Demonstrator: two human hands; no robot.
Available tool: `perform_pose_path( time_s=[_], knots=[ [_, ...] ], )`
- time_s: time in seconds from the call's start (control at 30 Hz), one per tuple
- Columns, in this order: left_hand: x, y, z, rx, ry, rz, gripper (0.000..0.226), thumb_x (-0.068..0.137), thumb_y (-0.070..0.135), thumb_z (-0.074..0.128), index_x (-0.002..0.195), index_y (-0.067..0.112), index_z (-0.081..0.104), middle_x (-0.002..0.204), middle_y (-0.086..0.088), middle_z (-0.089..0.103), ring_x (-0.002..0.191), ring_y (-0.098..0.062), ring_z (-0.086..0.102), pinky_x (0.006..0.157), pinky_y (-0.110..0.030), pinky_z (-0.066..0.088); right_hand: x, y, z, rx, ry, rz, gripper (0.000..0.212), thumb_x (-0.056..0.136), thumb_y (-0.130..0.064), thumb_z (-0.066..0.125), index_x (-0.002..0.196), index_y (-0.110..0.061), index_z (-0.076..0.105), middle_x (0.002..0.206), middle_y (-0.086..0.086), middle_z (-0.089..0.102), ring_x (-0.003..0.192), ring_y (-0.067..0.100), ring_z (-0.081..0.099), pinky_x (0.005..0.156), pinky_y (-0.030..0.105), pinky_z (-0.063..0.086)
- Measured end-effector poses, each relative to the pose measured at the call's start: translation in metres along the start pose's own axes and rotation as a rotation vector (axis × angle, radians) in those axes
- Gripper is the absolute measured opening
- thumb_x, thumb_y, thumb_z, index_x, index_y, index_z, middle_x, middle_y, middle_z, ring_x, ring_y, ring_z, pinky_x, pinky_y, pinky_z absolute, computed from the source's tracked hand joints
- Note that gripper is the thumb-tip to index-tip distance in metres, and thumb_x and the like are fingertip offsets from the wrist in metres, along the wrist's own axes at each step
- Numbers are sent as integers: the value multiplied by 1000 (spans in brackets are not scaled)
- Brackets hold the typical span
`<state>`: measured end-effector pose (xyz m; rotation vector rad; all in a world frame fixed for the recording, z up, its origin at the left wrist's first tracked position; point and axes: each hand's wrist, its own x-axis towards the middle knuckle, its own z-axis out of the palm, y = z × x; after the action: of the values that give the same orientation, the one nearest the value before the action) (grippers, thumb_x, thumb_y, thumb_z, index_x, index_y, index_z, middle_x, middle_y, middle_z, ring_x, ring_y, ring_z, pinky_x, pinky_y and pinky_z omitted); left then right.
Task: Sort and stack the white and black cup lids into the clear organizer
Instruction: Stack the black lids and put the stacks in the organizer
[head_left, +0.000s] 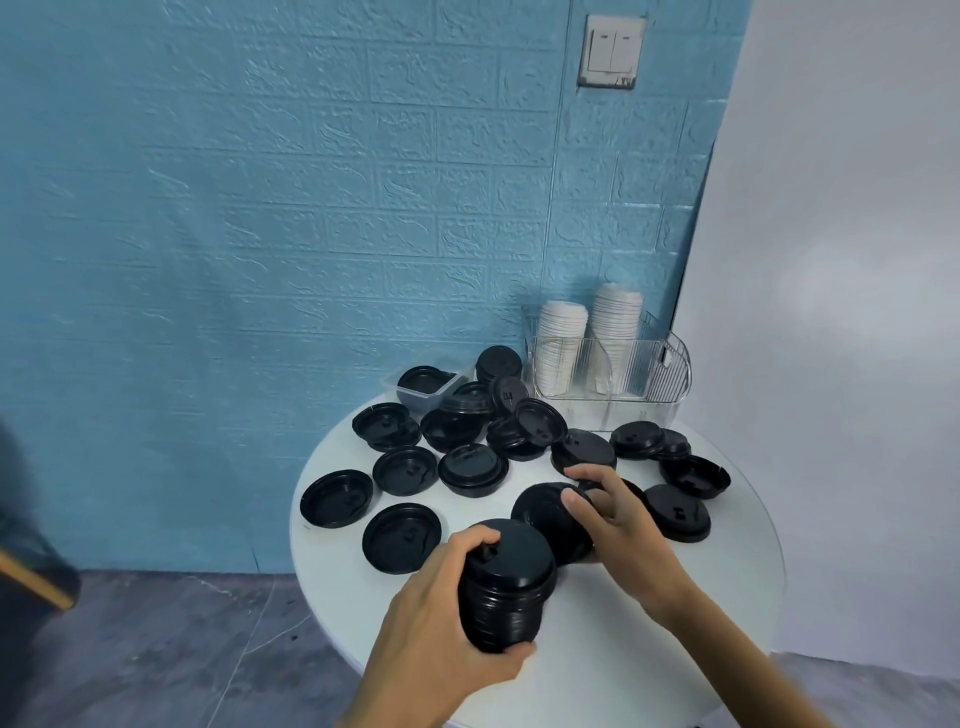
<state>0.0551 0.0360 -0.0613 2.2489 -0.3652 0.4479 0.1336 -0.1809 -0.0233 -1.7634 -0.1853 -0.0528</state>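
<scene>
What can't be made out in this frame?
- Head view: lid count in the black stack; the left hand covers its side.
- What the right hand grips beyond one black lid; fingers hide it.
- Organizer rear compartments; white lids block them.
- Dark object: cut off at the left edge.

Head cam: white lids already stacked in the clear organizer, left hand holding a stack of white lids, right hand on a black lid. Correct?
Not quite. In the head view, the stack in the left hand is black lids, not white. The rest holds: white lids stand stacked in the clear organizer, and the right hand is on a black lid.
</scene>
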Motion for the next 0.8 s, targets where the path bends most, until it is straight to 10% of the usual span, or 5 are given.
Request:
perform_pose_path(
  time_s=[0.23, 0.8],
  knots=[
    [3, 4, -8, -159, 80, -25, 98, 49, 52, 92, 131, 56, 40, 125, 32, 57, 103, -3, 66, 83, -11, 48, -3, 4, 2, -79, 57, 152, 21, 100, -30, 58, 85, -29, 73, 88, -1, 74, 74, 5, 67, 61, 20, 54],
    [27, 4, 9, -283, 62, -72, 101, 49, 45, 95, 136, 52, 42, 124, 31, 61, 110, -2, 64, 87, -14, 49, -19, -1, 10, -585, -100, -8, 34, 102, -34, 51, 70, -36, 64, 78, -10, 65, 73, 2, 56, 75, 31, 50]
  ],
)
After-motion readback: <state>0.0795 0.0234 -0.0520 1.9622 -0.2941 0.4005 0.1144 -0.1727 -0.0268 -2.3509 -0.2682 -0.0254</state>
